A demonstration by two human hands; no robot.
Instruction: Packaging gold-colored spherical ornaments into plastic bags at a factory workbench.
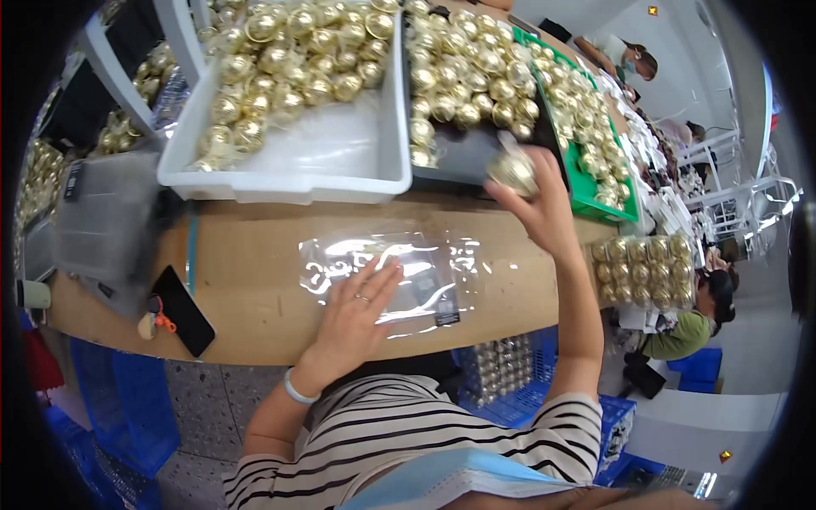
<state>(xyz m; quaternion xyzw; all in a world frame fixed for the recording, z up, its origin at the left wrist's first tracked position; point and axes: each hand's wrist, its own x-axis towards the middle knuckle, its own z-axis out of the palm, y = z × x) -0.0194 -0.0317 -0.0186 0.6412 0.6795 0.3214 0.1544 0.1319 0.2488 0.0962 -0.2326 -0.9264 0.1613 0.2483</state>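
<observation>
My left hand [357,310] lies on a clear, shiny plastic package [421,289] on the tabletop, its fingers stretched out. A small dark label shows at the package's lower right. In my right hand [548,208] is a gold ball ornament [513,175], gripped between thumb and fingers and raised off the table. It is slightly blurred. Just beyond it stands a black tray [463,157] with many more gold balls. A white bin [289,189] of the same balls is farther left.
A green crate [605,211] of balls stands right of the black tray. Clear-packed gold balls [643,272] sit at the table's right end. Left are a phone [184,310] and a pile of clear plastic packages [106,221]. Blue crates [127,399] stand below. Other people work at right.
</observation>
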